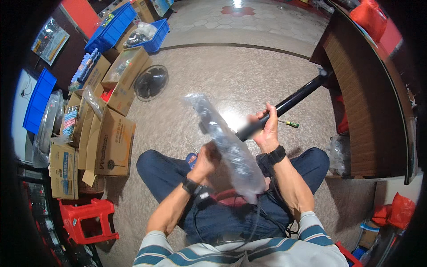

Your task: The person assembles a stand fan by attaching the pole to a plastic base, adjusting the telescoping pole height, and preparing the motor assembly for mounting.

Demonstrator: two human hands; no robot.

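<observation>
Hands [269, 129] on bagged black tube [284, 106]

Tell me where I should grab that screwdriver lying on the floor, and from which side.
Take the screwdriver by its green and yellow handle, the thick end pointing toward the wooden counter. Come down from above: it lies flat on the floor, partly hidden behind the right hand holding the black tube, so reach in from the counter side. The left hand grips the plastic bag.

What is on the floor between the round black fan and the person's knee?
In the head view, nothing: only bare shiny floor lies between the fan and the left knee. The cardboard boxes stand off to the side.
</observation>
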